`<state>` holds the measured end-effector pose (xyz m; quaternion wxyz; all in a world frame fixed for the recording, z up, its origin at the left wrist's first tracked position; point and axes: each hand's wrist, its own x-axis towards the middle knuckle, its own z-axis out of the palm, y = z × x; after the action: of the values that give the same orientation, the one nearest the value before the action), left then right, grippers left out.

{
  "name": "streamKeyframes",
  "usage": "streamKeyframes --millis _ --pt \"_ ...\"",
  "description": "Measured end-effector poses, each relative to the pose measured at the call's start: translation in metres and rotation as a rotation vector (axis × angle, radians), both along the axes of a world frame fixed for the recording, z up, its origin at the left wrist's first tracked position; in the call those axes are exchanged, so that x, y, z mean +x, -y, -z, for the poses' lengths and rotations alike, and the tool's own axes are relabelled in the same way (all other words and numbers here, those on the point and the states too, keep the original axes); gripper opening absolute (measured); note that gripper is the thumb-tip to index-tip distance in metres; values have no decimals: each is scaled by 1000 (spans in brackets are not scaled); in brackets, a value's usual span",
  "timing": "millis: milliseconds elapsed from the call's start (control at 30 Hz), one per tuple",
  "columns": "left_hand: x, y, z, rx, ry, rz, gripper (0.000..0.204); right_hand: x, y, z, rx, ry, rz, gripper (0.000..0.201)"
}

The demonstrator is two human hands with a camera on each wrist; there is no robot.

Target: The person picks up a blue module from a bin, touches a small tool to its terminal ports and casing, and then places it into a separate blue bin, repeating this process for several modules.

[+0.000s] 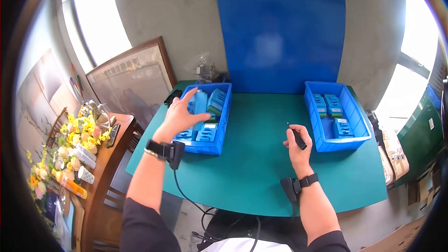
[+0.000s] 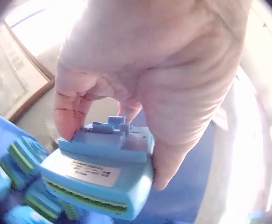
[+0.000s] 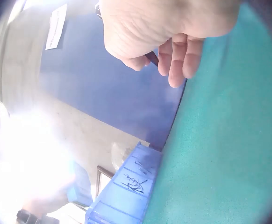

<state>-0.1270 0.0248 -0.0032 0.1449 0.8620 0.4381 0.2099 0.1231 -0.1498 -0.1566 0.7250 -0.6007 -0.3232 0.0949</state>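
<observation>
Several left fingers (image 2: pixel 69 116) pinch a boxy module (image 2: pixel 96 170); right fingers (image 3: pixel 176 65), a slim black tool (image 1: pixel 299 140).

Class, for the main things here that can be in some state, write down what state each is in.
Left hand: gripping a blue module.
Blue module: held above the left bin.
Left bin: open-topped, other modules inside.
Right hand: gripping a black tool.
Black tool: held, thin tip exposed.
Right bin: open-topped, partly filled with modules.
Framed picture: leaning against the wall.
</observation>
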Motion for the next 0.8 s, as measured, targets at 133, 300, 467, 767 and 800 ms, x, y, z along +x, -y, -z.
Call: streamKeyframes --millis 133,300,467,767,800 --pt "-27 -61 35 15 -392 -27 94 -1 1 -2 -17 -32 -16 12" --pt "-33 -77 53 -78 -649 -151 89 7 -2 12 74 -157 -76 11" --pt "-14 -69 29 -42 -753 -143 91 5 -3 17 129 -96 -102 10" --pt "207 66 -11 -328 -102 651 52 4 -12 26 1 5 -39 15" --pt "231 92 -15 -482 -91 733 51 5 -13 29 12 0 -28 17"
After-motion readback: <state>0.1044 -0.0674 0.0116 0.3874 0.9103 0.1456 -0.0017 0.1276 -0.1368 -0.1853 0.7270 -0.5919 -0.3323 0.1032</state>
